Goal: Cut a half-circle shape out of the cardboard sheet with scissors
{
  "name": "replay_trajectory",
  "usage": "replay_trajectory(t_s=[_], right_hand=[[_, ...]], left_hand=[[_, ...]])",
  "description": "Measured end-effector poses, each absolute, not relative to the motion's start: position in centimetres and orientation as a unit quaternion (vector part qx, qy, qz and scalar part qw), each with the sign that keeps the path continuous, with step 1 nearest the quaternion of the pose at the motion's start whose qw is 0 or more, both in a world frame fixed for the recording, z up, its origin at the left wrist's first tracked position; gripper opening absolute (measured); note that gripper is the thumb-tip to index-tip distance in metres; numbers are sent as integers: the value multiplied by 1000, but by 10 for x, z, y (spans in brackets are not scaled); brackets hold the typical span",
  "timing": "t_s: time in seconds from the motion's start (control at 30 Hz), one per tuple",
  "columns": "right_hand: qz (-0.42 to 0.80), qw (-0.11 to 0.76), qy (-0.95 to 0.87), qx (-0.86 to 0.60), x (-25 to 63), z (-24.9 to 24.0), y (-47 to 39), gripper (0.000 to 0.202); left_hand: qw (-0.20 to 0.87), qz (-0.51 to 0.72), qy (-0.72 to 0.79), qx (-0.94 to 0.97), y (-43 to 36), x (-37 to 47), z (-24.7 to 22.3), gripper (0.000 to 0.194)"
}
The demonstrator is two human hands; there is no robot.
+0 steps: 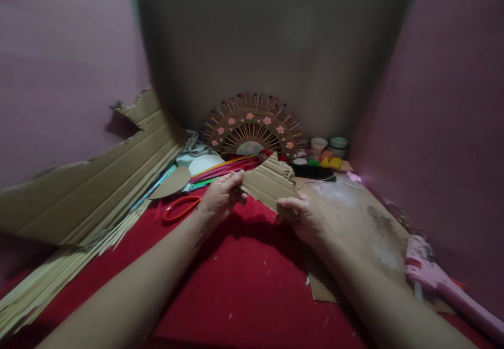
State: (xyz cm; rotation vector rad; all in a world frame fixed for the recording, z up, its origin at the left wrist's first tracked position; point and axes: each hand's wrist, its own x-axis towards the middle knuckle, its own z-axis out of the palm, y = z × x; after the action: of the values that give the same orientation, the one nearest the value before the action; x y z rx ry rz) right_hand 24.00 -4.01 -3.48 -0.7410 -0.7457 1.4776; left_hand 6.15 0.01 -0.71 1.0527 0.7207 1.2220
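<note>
A piece of brown corrugated cardboard is held up over the red cloth between both hands. My left hand pinches its left corner with thumb and fingers. At its lower right edge, my right hand grips it, thumb on top and fingers underneath. The piece has a pointed top and a ragged right side. Close to my left hand lie red-handled scissors, of which a handle loop shows, and a rounded cardboard cutout.
A decorated stick fan stands at the back wall. Thin bamboo sticks and a large torn cardboard sheet lie left. A pink glue gun rests on a stained board at right. Small tubs stand behind.
</note>
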Motion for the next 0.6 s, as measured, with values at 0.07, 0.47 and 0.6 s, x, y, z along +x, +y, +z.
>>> replay_trajectory(t_s=[0.07,0.47,0.6], right_hand=[[639,631,-311,-310,242,-33,-39,18],[646,627,-348,-262,238,-34,-41,17],[631,639,-324,-298,239,-37,-39,16]], left_hand=[[627,545,320,455,2,61,-6,27],[547,408,387,620,-22,84,-14,33],[384,330,498,704,-10,57,10,32]])
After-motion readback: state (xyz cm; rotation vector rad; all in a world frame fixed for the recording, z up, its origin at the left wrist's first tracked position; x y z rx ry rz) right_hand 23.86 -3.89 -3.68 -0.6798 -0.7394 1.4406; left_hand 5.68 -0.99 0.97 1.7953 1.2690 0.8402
